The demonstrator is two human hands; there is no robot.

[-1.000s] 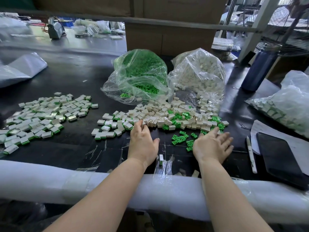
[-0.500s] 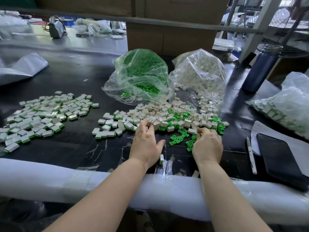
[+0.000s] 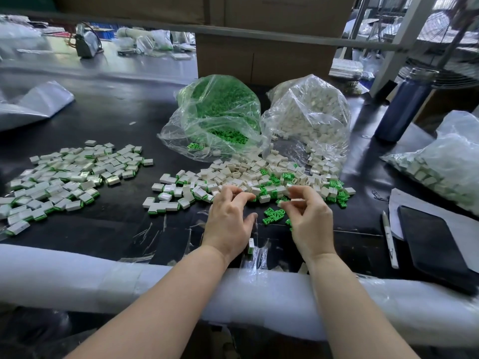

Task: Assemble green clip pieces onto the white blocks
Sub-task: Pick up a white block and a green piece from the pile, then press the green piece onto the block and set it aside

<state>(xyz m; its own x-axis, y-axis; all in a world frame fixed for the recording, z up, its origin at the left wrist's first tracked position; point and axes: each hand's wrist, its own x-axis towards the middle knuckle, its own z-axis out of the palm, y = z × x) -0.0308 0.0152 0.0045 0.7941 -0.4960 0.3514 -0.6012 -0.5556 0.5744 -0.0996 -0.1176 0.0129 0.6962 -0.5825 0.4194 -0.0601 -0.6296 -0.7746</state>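
Bench: black top [image 3: 108, 120], padded white front edge [image 3: 77, 275].
Stock: loose white blocks [image 3: 248, 174] and green clips [image 3: 273, 216] piled before two open bags.
Done: clipped blocks [image 3: 64, 182] heaped far left.
Right hand [image 3: 309, 216]: fingertips pinch a small white piece, seemingly one block, above the clips.
Left hand [image 3: 229, 218]: fingers curled, reaching into the pile; nothing visibly gripped.
Advice: turn the block's slot toward the clip, seat squarely, press fully home.

Left hand [image 3: 228, 218] fingertips blurred, grasp unclear; bagged blocks [image 3: 448, 169] cut by right edge; assembled pile [image 3: 59, 177] cut left.
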